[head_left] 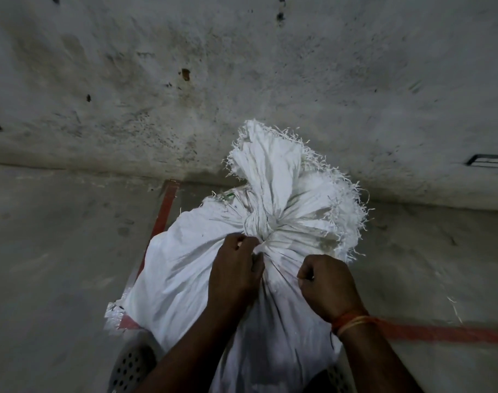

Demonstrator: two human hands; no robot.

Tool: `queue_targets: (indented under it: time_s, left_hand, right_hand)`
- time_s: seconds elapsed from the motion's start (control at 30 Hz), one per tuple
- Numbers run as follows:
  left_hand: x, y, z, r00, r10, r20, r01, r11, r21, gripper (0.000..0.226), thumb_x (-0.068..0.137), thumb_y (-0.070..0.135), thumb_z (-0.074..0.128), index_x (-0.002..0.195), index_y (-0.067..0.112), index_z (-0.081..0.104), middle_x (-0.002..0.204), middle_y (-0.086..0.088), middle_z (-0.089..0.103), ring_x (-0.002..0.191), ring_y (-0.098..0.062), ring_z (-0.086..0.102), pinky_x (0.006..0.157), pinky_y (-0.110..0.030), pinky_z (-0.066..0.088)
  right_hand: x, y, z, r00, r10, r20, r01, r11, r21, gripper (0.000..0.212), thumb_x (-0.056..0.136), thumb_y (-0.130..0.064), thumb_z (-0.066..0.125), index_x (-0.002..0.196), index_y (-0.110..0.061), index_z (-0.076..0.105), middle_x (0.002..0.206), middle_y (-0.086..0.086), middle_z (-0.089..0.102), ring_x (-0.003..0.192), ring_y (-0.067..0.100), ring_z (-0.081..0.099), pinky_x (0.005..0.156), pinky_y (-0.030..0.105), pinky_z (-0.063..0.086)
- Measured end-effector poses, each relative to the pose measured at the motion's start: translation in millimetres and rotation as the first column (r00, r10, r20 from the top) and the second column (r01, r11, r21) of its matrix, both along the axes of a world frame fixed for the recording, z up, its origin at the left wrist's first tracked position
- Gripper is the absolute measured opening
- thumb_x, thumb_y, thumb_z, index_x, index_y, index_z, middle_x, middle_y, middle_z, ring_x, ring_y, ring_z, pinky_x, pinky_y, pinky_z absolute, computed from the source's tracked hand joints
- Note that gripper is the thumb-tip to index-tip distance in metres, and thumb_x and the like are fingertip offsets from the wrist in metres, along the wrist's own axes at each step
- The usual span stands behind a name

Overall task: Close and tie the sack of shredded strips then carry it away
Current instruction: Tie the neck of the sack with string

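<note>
A white woven sack (185,268) stands on the floor in front of me, its body full and its neck gathered. The frayed mouth (273,163) flares out above a wrapped tie (257,222) of white strip. My left hand (236,268) pinches an end of the tie at the left of the neck. My right hand (324,282) is fisted at the right of the neck, and a thin strand runs from it to the knot. The shredded strips inside are hidden.
A stained concrete wall (242,80) rises right behind the sack. Red floor lines (165,205) run under the sack and off to the right. A perforated grey sandal (131,367) shows at the bottom left. Bare concrete floor lies on both sides.
</note>
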State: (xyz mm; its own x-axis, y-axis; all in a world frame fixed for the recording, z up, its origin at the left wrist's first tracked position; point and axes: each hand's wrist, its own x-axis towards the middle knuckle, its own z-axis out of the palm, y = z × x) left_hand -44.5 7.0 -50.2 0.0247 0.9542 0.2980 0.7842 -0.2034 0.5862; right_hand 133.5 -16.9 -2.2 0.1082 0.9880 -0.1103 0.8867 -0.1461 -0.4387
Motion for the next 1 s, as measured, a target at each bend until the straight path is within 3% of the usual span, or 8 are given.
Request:
queue_targets:
  time_s: [0.13,0.2,0.33,0.47,0.6,0.77,0.9,1.0]
  left_hand:
    - [0,5,-10,0.993,-0.117,-0.033,0.118,0.993,0.005,0.027,0.093,0.030,0.054,0.116,0.018,0.063,0.128,-0.008,0.061,0.113,-0.026,0.058,0.092,-0.037,0.049]
    - [-3,8,-10,0.989,-0.148,0.015,0.147,0.989,0.031,0.021,0.093,0.026,0.055,0.109,0.017,0.065,0.115,-0.004,0.066,0.104,-0.026,0.062,0.087,-0.040,0.049]
    - [-12,16,1,0.985,-0.078,0.151,0.082,0.996,-0.019,0.008,0.091,0.028,0.062,0.097,0.025,0.065,0.087,0.007,0.071,0.085,-0.016,0.067,0.072,-0.034,0.050]
    - [-10,17,1,0.979,-0.126,0.162,0.132,0.991,-0.026,0.012,0.090,0.031,0.057,0.096,0.024,0.065,0.087,0.005,0.071,0.084,-0.018,0.067,0.072,-0.037,0.051]
    - [-12,20,0,0.979,-0.128,0.160,0.133,0.991,-0.023,0.008,0.089,0.018,0.061,0.096,0.021,0.064,0.087,0.004,0.071,0.082,-0.017,0.066,0.071,-0.037,0.051]
    - [-16,23,3,0.980,-0.144,0.136,0.146,0.989,-0.002,0.010,0.089,0.020,0.058,0.095,0.018,0.066,0.084,0.003,0.071,0.078,-0.016,0.064,0.069,-0.034,0.050]
    - [-17,24,3,0.986,-0.150,0.073,0.151,0.988,-0.010,0.020,0.087,0.024,0.053,0.100,0.018,0.067,0.090,0.001,0.073,0.083,-0.020,0.065,0.072,-0.030,0.047]
    - [-16,24,3,0.987,-0.145,0.065,0.146,0.989,-0.007,0.020,0.088,0.025,0.052,0.101,0.020,0.067,0.092,0.002,0.073,0.085,-0.021,0.065,0.075,-0.032,0.048]
  right_hand:
    - [10,-4,9,1.000,0.018,0.025,-0.015,0.995,-0.095,0.016,0.075,-0.011,0.063,0.064,-0.023,0.064,0.086,-0.002,0.073,0.093,0.019,0.067,0.081,0.025,0.051]
    - [13,-6,10,0.996,0.066,0.067,-0.056,0.990,-0.132,0.015,0.076,-0.010,0.059,0.071,-0.019,0.070,0.089,-0.001,0.073,0.094,0.019,0.067,0.083,0.029,0.054]
    - [13,-7,8,0.993,0.092,-0.081,-0.096,0.994,-0.052,0.021,0.074,-0.007,0.062,0.067,-0.027,0.062,0.078,-0.004,0.071,0.082,0.014,0.068,0.074,0.027,0.052]
    - [-4,-1,2,0.961,0.116,-0.253,-0.094,0.991,0.094,0.034,0.076,-0.004,0.056,0.102,-0.024,0.064,0.083,-0.005,0.067,0.077,0.010,0.063,0.071,0.021,0.047]
    - [-23,3,-4,0.874,0.324,-0.363,-0.297,0.946,0.129,0.055,0.081,0.000,0.052,0.125,-0.031,0.061,0.096,-0.013,0.067,0.089,0.004,0.064,0.083,0.013,0.048]
    - [-31,13,-4,0.861,0.391,-0.326,-0.351,0.920,0.175,0.019,0.091,-0.019,0.056,0.101,-0.023,0.073,0.093,-0.010,0.074,0.087,0.002,0.065,0.079,0.012,0.045]
    - [-27,15,-7,0.867,0.427,-0.256,-0.395,0.903,0.166,0.014,0.093,-0.017,0.059,0.085,-0.023,0.069,0.075,-0.012,0.065,0.072,-0.006,0.057,0.067,0.007,0.036]
    - [-24,15,-7,0.868,0.434,-0.240,-0.399,0.899,0.180,0.013,0.093,-0.017,0.060,0.086,-0.023,0.069,0.078,-0.012,0.066,0.074,-0.009,0.055,0.069,0.005,0.035]
